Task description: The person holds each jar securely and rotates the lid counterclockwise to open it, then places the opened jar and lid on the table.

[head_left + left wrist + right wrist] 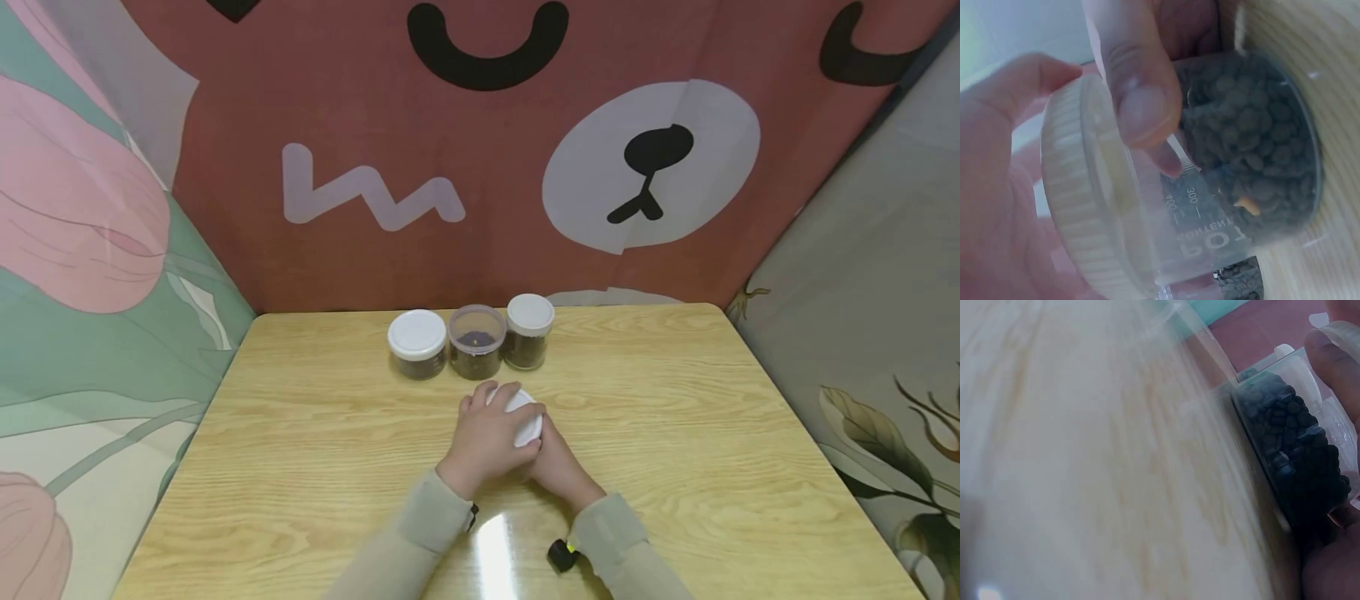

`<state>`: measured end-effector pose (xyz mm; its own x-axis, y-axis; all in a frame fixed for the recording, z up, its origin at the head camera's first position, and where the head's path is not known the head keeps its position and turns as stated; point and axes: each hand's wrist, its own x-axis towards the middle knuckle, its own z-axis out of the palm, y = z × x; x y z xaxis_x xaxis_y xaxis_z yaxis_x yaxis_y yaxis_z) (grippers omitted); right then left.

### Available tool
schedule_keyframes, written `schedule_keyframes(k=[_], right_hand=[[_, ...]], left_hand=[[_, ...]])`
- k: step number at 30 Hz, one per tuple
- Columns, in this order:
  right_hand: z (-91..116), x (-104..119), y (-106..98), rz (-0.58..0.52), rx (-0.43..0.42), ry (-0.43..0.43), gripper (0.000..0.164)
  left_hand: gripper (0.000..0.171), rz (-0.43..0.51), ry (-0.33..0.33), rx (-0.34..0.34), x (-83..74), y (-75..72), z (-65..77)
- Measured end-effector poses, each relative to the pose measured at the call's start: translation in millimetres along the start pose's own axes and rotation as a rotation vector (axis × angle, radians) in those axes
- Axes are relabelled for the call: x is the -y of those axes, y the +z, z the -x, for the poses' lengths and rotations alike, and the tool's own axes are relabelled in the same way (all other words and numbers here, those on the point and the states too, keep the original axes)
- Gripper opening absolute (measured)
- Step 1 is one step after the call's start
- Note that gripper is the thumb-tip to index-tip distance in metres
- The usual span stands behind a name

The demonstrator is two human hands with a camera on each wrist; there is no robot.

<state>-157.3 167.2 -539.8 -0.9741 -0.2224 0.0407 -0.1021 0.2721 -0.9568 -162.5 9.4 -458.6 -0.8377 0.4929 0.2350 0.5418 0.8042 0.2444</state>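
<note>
A clear plastic jar [1254, 137] of dark pellets has a white ribbed screw lid [1072, 187] on it. From above, my left hand [487, 437] spreads its curled fingers round that lid, also seen white in the head view. My right hand [561, 465] grips the jar body from the right side, mostly hidden behind the left. In the left wrist view a thumb [1144, 112] presses the jar wall beside printed volume marks. One orange bit [1248, 205] shows among the pellets. The right wrist view shows the same jar [1291, 444] upright, its base at the table surface.
Behind the hands stand a squat white-lidded jar [417, 343], a jar with no white lid [477, 342] and a taller white-lidded jar [528, 332], all holding dark contents. The wood-grain table [315, 433] meets a printed red cloth [337, 267] at the back.
</note>
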Motion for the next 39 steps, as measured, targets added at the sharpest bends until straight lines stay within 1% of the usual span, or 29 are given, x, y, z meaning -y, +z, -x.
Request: schedule_keyframes(k=[4, 5, 9, 12, 14, 16, 20, 22, 24, 27, 30, 32, 34, 37, 39], right_hand=[[-1.4, -1.8, -0.1, -0.004, 0.013, -0.043, 0.100], [-2.5, -6.6, 0.2, 0.005, 0.009, -0.053, 0.100], [-0.9, -4.6, 1.4, 0.031, -0.015, -0.052, 0.100], [-0.4, -2.7, 2.5, 0.036, -0.016, -0.055, 0.099], [-0.3, -1.4, 3.1, 0.031, -0.016, -0.058, 0.098], [-0.2, -0.8, 3.7, 0.030, -0.017, -0.058, 0.098], [-0.5, -1.5, 4.4, 0.026, -0.014, -0.064, 0.097], [-0.9, -2.8, 4.3, 0.027, -0.013, -0.067, 0.098], [-0.9, -3.1, 3.5, 0.027, -0.006, -0.066, 0.098], [0.2, -3.4, 2.1, 0.038, -0.008, -0.050, 0.094], [0.7, -3.5, 1.4, 0.046, -0.008, -0.029, 0.088], [0.7, -3.8, 1.9, 0.061, -0.011, -0.022, 0.086], [0.5, -3.8, 2.7, 0.061, -0.015, -0.007, 0.085], [1.3, -4.0, 3.6, 0.058, -0.022, 0.021, 0.089], [1.6, -3.6, 3.4, 0.050, -0.026, 0.037, 0.092]], left_hand=[[0.047, -0.038, -0.107, -0.025, -8.1, 5.5, -0.7], [0.048, -0.042, -0.137, -0.041, -10.4, 7.1, -1.0], [0.050, -0.049, -0.247, -0.103, -19.0, 14.3, -2.3], [0.052, -0.048, -0.294, -0.139, -23.8, 16.3, -2.1], [0.053, -0.046, -0.303, -0.155, -24.9, 17.0, -1.5], [0.054, -0.031, -0.296, -0.161, -24.1, 16.4, -0.7], [0.055, 0.016, -0.255, -0.154, -17.2, 13.8, 2.0], [0.055, 0.043, -0.216, -0.145, -13.0, 11.2, 3.1], [0.055, 0.065, -0.160, -0.128, -9.4, 7.8, 3.7], [0.050, 0.082, -0.054, -0.067, -5.4, 1.0, 3.2], [0.049, 0.094, 0.018, 0.031, -2.2, -5.9, 2.2], [0.050, 0.090, 0.040, 0.099, -0.8, -10.0, 1.1], [0.053, 0.079, 0.046, 0.152, -0.1, -13.5, 0.0], [0.055, 0.065, 0.046, 0.180, -0.2, -16.8, -1.5], [0.052, 0.062, 0.040, 0.166, -0.5, -17.0, -2.4]])
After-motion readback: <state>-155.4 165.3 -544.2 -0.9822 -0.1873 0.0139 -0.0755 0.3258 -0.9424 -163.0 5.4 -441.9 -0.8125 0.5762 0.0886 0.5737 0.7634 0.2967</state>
